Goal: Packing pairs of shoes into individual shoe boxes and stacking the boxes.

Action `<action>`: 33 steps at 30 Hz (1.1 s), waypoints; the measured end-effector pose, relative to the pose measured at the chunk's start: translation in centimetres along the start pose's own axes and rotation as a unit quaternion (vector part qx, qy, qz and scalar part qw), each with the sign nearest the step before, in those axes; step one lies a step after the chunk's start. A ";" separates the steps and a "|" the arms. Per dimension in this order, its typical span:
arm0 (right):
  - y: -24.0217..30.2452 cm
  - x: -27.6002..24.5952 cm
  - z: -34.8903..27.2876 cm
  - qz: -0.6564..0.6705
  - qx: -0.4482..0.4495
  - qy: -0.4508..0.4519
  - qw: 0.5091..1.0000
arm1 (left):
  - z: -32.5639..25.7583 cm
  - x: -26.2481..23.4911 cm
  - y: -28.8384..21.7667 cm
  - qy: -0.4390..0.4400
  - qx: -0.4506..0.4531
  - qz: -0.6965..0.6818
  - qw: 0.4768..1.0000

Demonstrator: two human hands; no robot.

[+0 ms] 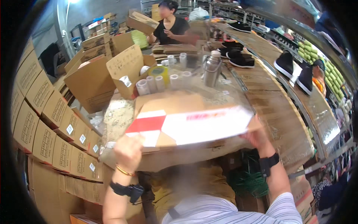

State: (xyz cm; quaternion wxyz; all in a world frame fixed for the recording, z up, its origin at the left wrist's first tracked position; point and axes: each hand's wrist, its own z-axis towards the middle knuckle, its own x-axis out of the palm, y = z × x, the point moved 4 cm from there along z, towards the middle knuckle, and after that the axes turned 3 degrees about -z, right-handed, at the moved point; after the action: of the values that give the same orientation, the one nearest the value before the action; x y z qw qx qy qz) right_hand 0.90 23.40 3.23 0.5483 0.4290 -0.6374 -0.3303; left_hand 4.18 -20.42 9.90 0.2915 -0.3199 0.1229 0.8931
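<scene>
A cardboard piece [209, 125], white with a red patch at its left end and red print along the top, is stretched between my two hands above the near side of the table. It is blurred by motion, and I cannot tell whether it is a flattened box or a folded one. My left hand [128, 151] is closed on its left corner, knuckles up. At the opposite end my right hand [258, 135] grips the edge, with part of the fingers hidden behind it. Brown cardboard [175, 100] lies on the table just beyond.
White label rolls [160, 83], yellow tape [158, 71] and a steel thermos [212, 69] stand on the paper-covered table [119, 112]. Stacked cartons [61, 112] wall the left. Black shoes [240, 61] sit on the conveyor [276, 108] at right. Across, a person [171, 28] handles a carton [142, 22].
</scene>
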 end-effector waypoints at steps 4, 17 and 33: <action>-7.8 -1.1 0.6 -0.032 0.062 0.038 0.997 | -7.7 4.6 -0.1 0.145 -0.135 -0.060 0.978; -8.1 6.0 -1.8 -0.548 -0.231 -0.144 0.791 | -12.7 5.7 4.1 -0.047 -0.506 -0.312 0.803; 7.9 17.7 3.5 -0.439 -0.357 0.015 0.824 | 3.1 6.1 11.3 -0.068 -0.370 -0.484 0.790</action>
State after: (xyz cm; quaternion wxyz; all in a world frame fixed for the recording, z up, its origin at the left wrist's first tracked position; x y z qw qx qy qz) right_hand -4.57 10.39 16.97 0.4700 0.4429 -0.2108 -0.7338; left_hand -7.95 -25.49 8.72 0.5524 -0.3593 -0.4084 0.6317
